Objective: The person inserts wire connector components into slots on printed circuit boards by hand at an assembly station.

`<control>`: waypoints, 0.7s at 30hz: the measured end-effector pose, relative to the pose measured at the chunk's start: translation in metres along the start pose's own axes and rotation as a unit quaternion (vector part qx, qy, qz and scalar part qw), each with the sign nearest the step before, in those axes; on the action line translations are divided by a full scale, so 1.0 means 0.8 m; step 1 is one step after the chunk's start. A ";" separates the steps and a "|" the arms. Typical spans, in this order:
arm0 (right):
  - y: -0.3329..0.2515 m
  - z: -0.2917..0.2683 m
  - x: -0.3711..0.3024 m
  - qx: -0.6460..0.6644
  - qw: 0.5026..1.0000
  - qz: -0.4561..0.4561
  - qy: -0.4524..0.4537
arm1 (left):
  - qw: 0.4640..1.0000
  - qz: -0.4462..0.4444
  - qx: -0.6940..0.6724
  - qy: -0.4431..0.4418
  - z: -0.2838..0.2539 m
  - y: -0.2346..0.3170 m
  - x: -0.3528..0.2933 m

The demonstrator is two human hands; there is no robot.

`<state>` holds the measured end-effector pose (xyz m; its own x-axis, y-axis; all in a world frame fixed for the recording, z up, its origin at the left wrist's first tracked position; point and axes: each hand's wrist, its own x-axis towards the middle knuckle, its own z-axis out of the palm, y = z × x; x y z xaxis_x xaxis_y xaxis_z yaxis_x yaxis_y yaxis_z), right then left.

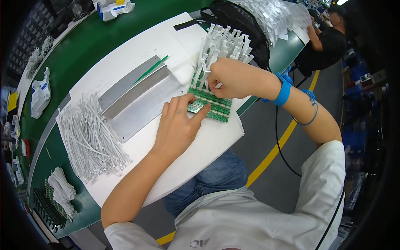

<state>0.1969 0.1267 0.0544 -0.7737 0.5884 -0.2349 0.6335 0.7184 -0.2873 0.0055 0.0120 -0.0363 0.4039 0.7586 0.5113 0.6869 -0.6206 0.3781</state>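
A green circuit board panel (221,113) lies on the white work surface, with rows of small pale connectors. From its far part several white flat cables (227,43) stand up in a dense bunch. My left hand (177,121) rests at the board's near left edge, fingers apart, thumb and index fingertips on it. Over the board's middle, my right hand (233,77) is closed in a pinch at a white flat cable by the connectors; the fingers partly hide its end. A blue wrist strap (283,92) circles my right wrist.
Left of the board sit a grey metal tray (141,100) with a green strip (152,68) and a big pile of loose white cables (89,137). A black mesh bag (239,25) lies beyond the board. Another person (327,41) works at the far right.
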 end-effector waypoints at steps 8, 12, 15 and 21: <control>-0.050 0.018 -0.057 -0.143 0.976 0.025 0.160 | 1.000 -0.004 -0.003 -0.006 -0.017 0.018 -0.006; -0.049 0.027 -0.085 -0.134 0.949 -0.058 0.281 | 0.999 -0.032 -0.004 0.002 -0.033 0.031 0.004; -0.039 0.039 -0.092 -0.126 0.935 -0.072 0.325 | 0.997 -0.072 0.019 -0.013 -0.037 0.035 0.013; -0.035 0.043 -0.102 -0.134 0.920 -0.063 0.363 | 0.997 -0.032 0.065 -0.030 -0.039 0.042 0.034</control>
<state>0.2423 0.0462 0.0494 -0.6981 0.5173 0.4951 0.5921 0.8059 -0.0072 0.0206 0.0058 0.0143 0.3897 0.8085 0.4410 0.7835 -0.5427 0.3026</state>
